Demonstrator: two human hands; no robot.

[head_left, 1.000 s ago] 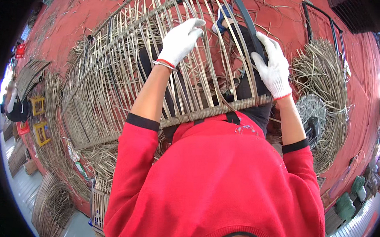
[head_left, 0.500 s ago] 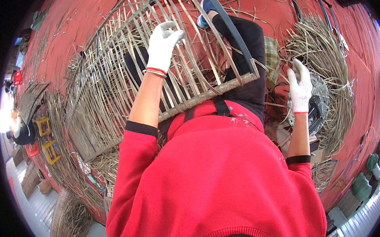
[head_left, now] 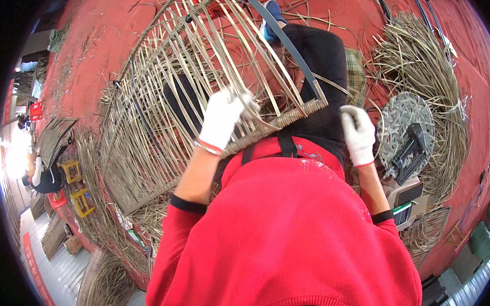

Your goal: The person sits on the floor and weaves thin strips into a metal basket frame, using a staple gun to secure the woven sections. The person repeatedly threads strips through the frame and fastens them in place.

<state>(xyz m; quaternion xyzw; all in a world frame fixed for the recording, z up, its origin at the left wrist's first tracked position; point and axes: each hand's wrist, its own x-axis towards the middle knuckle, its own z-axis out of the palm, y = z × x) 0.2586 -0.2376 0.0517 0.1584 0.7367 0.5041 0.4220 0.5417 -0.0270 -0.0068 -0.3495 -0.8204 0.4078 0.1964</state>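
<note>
A large half-woven panel of pale rattan strips (head_left: 147,114) on a frame leans across my lap, its wrapped bottom rail (head_left: 283,119) near my waist. My left hand (head_left: 223,118), in a white knitted glove, is over the panel just above this rail. Its fingers, somewhat blurred, are closed on a rattan strip (head_left: 266,123) that bends toward the rail. To the right of the panel, beside my dark trouser leg, my gloved right hand (head_left: 359,135) hovers with fingers curled in; whether anything is in them is hidden. A loose strip end (head_left: 334,87) sticks out past the panel's corner.
Right of my right hand, a black nail gun (head_left: 414,153) lies on a round woven disc (head_left: 396,119), with a bin (head_left: 414,206) below. Beyond is a bundle of strips (head_left: 427,68). At left are yellow stools (head_left: 81,200) and another person (head_left: 47,178). Strips litter the red floor.
My left hand has moved down and right toward the panel's bottom rail, closing on a strip. My right hand has come left and lower, away from the round disc, its fingers curling in.
</note>
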